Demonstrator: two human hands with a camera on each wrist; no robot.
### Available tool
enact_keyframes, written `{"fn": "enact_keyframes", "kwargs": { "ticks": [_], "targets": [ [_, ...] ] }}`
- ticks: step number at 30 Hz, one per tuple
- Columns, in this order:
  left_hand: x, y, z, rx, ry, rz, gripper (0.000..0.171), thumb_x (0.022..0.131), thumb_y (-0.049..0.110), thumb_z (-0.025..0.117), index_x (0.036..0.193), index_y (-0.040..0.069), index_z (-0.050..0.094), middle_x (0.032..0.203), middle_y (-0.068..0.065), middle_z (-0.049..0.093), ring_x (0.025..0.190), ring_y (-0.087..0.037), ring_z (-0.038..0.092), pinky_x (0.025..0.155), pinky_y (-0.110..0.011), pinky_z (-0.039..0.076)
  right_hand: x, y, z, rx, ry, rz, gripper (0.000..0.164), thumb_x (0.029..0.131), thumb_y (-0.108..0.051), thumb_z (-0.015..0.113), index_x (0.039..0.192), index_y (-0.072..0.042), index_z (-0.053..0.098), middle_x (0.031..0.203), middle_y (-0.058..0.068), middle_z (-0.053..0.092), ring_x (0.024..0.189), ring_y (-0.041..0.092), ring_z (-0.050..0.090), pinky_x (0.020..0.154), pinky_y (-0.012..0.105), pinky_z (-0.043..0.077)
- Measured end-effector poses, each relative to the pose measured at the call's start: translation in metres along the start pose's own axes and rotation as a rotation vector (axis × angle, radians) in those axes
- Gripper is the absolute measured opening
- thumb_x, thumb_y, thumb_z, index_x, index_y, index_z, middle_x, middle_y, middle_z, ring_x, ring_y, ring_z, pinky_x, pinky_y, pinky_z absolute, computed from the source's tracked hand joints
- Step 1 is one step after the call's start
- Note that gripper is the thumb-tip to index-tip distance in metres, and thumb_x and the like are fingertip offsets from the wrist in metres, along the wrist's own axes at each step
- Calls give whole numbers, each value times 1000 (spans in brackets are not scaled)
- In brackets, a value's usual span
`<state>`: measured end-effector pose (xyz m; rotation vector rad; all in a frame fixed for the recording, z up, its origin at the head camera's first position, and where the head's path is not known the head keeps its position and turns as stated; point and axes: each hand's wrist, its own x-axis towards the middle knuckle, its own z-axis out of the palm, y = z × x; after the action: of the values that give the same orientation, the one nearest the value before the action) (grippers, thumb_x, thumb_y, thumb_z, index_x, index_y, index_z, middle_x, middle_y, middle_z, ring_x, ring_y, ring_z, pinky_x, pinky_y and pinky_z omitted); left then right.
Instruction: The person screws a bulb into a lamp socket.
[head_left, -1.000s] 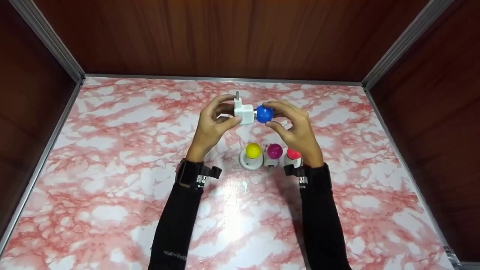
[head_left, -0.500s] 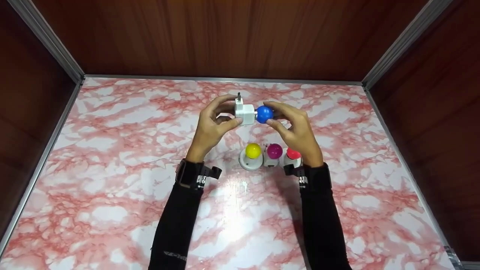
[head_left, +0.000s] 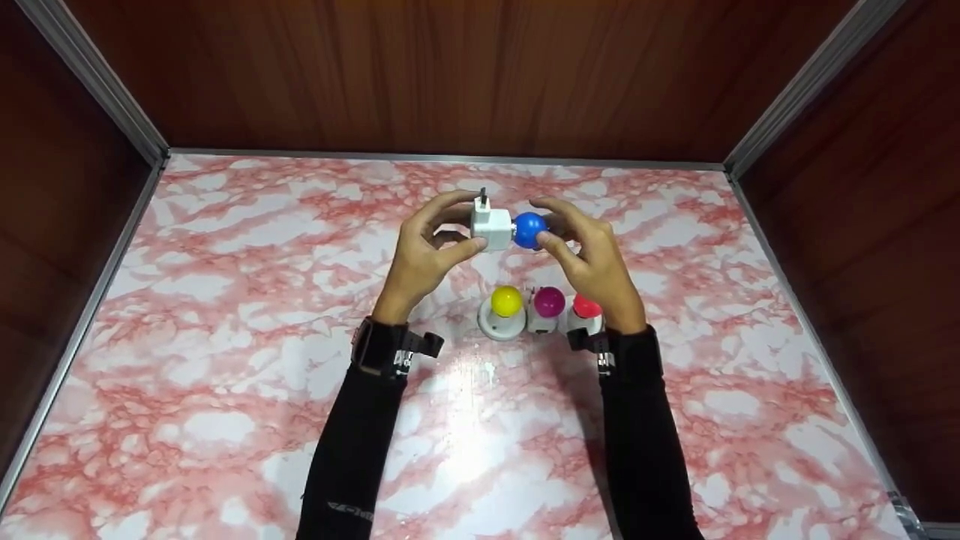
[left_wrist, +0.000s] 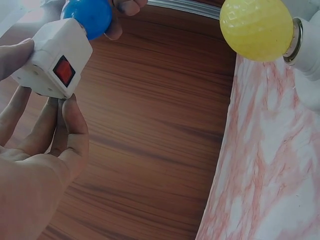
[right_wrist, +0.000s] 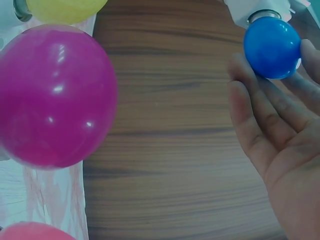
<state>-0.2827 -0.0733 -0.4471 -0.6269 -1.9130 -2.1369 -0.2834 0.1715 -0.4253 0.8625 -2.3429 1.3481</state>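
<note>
My left hand (head_left: 427, 240) grips a white plug-in lamp socket (head_left: 493, 231) between thumb and fingers, its metal pins pointing toward the back wall. A red rocker switch (left_wrist: 64, 71) shows on the socket's side in the left wrist view. Screwed at least partly into the socket is a round blue bulb (head_left: 529, 230), a strip of its metal base visible between them. My right hand (head_left: 596, 251) holds the bulb from the right, thumb on its near side; other fingers lie along it in the right wrist view. Both hands are raised above the table.
Nearer me on the marbled table (head_left: 225, 427) stand a yellow bulb (head_left: 507, 301), a purple bulb (head_left: 550, 302) and a red bulb (head_left: 586, 307), each in a white holder. My right wrist partly covers the red one. Brown wood panels (head_left: 450, 75) enclose the back and sides.
The socket has turned a little in my left hand, its pins shifting slightly right. My right thumb has slid across the blue bulb, and the right index finger has lifted off its top.
</note>
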Motion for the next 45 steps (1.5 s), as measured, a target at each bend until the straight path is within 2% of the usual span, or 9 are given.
{"fn": "enact_keyframes", "kwargs": {
  "ticks": [4,7,13,18,24,31,37,40,45],
  "targets": [
    [0,1,-1,-9,2,-5,54,79,4,80,130,12,62,119,-12,70,105,-19,66,84,-31,59,1,0,1,4,6,20,34,98,-17,60,131,-10,57,108,10,77,85,19,74,79,20,60],
    [0,1,-2,-14,9,-3,53,80,5,79,130,13,62,119,-12,70,105,-19,66,85,-32,59,2,0,2,18,2,10,31,98,-16,60,128,-7,58,112,12,76,89,19,75,79,22,61],
    [0,2,-2,-39,18,-5,52,82,7,78,131,12,61,118,-13,70,103,-21,67,86,-35,60,1,1,2,-6,3,-57,50,83,-8,78,129,-8,58,113,12,76,86,20,75,81,22,61],
    [0,2,-1,-62,11,-19,54,82,5,78,132,9,60,117,-15,70,101,-22,67,86,-38,60,-1,1,3,-58,42,-89,49,82,-4,78,127,-10,60,110,12,77,79,18,74,77,17,60],
    [0,2,-1,-72,11,-23,53,82,4,77,132,11,60,116,-16,70,99,-23,67,86,-39,60,0,1,3,-51,56,-100,50,80,0,78,126,-9,60,110,12,77,79,18,74,76,16,60],
    [0,2,-2,-73,8,-17,52,82,4,77,131,11,60,115,-16,70,99,-23,67,85,-38,61,2,1,4,-2,87,-137,51,78,0,80,125,-5,62,119,10,73,87,19,74,79,30,63],
    [0,1,-2,-71,-1,-12,51,83,8,77,131,14,61,116,-15,70,100,-23,67,87,-44,60,5,-2,5,9,131,-218,43,78,-6,81,119,-6,68,123,12,70,107,22,69,87,32,61],
    [0,1,-2,-73,-3,-9,51,83,8,77,131,13,61,115,-15,70,100,-23,67,88,-46,59,6,-2,5,21,137,-255,38,79,-6,80,116,-5,69,125,13,68,112,23,68,91,31,60],
    [0,1,-1,-76,0,-15,51,83,7,77,131,12,61,114,-16,70,99,-22,67,84,-34,61,7,-2,6,0,141,-293,32,82,-5,77,114,-6,70,127,13,67,115,22,67,98,27,58]
  ]
}}
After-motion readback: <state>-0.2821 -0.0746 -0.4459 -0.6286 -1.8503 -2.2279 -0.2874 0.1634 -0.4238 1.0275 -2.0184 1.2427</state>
